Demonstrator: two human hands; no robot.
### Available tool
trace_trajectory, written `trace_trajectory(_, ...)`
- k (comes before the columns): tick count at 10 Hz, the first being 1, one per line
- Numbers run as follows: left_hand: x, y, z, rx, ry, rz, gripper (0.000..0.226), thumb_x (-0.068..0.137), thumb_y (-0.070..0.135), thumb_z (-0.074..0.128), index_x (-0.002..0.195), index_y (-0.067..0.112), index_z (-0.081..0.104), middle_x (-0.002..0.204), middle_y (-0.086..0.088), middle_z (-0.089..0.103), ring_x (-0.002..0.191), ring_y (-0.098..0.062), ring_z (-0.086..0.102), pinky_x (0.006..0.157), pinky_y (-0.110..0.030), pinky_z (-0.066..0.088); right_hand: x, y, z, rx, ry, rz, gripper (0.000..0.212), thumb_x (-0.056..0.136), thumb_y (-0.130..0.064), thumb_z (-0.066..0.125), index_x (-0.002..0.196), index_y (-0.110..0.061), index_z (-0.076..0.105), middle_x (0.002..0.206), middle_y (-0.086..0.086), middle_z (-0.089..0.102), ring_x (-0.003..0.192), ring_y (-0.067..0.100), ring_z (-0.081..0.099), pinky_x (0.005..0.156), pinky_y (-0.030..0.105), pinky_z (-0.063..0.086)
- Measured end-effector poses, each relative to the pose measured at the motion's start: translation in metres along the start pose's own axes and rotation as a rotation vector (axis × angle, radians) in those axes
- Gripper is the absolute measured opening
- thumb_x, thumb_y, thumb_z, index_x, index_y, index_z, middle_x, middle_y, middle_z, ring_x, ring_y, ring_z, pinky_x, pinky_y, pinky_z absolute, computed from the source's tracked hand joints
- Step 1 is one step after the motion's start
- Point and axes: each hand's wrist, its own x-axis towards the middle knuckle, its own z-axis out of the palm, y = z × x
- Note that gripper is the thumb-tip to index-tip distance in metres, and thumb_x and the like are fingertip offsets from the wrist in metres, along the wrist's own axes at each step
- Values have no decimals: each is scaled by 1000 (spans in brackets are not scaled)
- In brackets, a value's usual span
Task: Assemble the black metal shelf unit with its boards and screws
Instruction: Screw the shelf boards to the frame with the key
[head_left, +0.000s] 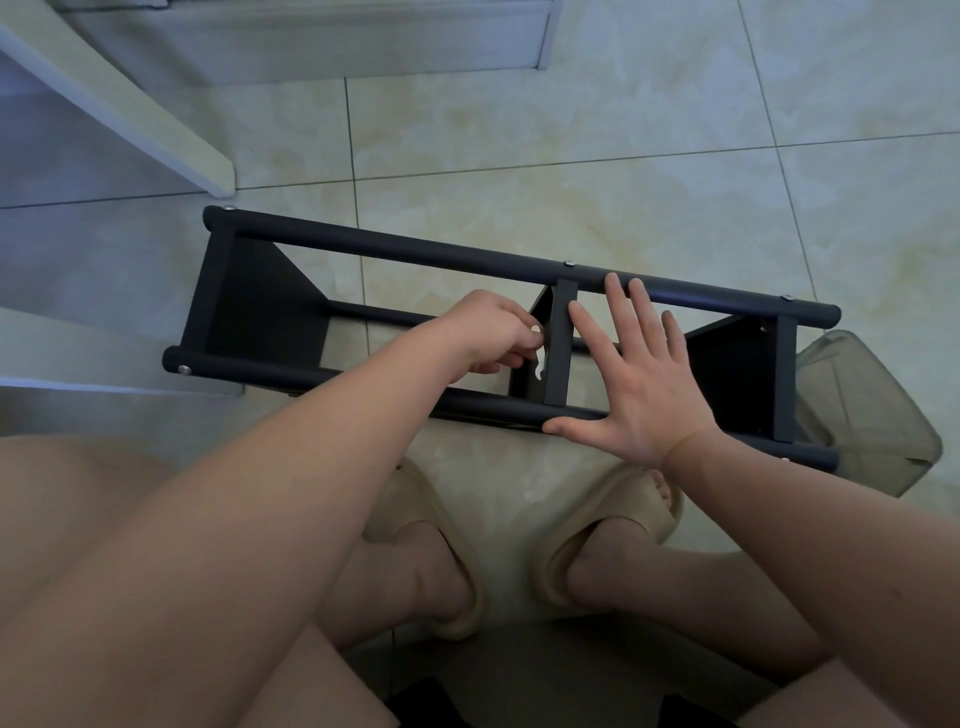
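The black metal shelf unit lies on its side on the tiled floor in front of me, with two long tubes and three dark boards between them. Silver screw heads show along the tubes. My left hand pinches a small white piece beside the middle board. My right hand lies flat with spread fingers over the frame, thumb on the near tube, fingertips reaching the far tube.
A translucent plastic bin stands at the shelf's right end. A white furniture leg slants at upper left, and a white cabinet base runs along the top. My feet in beige slippers are just below the frame.
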Motion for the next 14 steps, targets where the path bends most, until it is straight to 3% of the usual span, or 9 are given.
trace_trajectory(3, -1, 2, -2, -93, -52, -13, 6, 93, 25, 69, 99, 22, 69, 81, 4, 77, 77, -11, 68, 71, -27, 47, 0, -1, -1, 9, 3, 0, 116, 72, -95, 33, 163, -25, 15, 170, 13, -2, 156, 35, -5, 120, 65, 14)
trace_trajectory(7, -1, 3, -1, -107, -75, -101, 10, 96, 21, 62, 101, 14, 68, 76, 3, 77, 82, -12, 69, 83, -29, 51, 0, 0, 0, 1, -4, -3, 116, 73, -96, 31, 163, -26, 12, 170, 12, -4, 156, 34, -7, 121, 65, 13)
trace_trajectory(10, 0, -1, -3, -79, -154, -132, 9, 97, 19, 59, 100, 12, 65, 78, 1, 78, 79, -11, 71, 75, -29, 49, 0, 0, -1, -9, -18, 2, 116, 72, -97, 29, 163, -27, 10, 170, 11, -6, 156, 33, -10, 122, 64, 12)
trace_trajectory(14, 2, -2, -16, 102, -257, -58, 13, 100, 17, 52, 94, 17, 64, 90, 0, 79, 84, -11, 71, 83, -32, 50, 0, 1, 0, -3, -6, 0, 116, 72, -97, 30, 163, -26, 12, 170, 12, -5, 156, 34, -8, 121, 64, 13)
